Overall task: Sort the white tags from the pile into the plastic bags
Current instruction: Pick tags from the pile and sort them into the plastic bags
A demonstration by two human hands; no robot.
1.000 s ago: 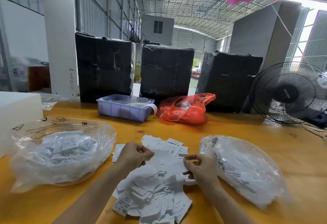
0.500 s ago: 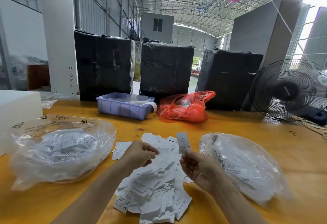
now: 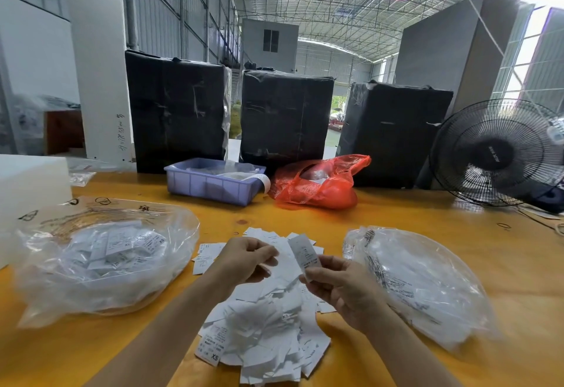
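The right hand [image 3: 343, 287] pinches one narrow white printed paper tag [image 3: 304, 257] between thumb and fingers, holding it upright above the heap, its print facing the person. The left hand [image 3: 244, 260] hovers just beside it with fingers curled in towards the thumb; whether it holds a tag of its own I cannot tell. Beneath both hands lies the one loose pile of white paper tags [image 3: 262, 331], too many to count, spread on the orange wooden counter [image 3: 457, 234]; a tag at its near left edge reads XS. Two clear plastic bags flank the pile: the crumpled clear plastic bag on the left [image 3: 100, 258] holds a good number of white tags, several marked XS, and the clear plastic bag on the right [image 3: 427, 289] lies flatter, with printed lettering on it and some white pieces inside. Farther back on the counter stand one shallow lilac plastic tray [image 3: 213, 182] and, just to its right, one crumpled red plastic bag [image 3: 317, 185]. Behind these rise three tall black-wrapped bales [image 3: 287, 115] in a row. One black wire-caged electric fan [image 3: 497, 154] sits at the far right, and one white block [image 3: 30, 182] at the left edge.
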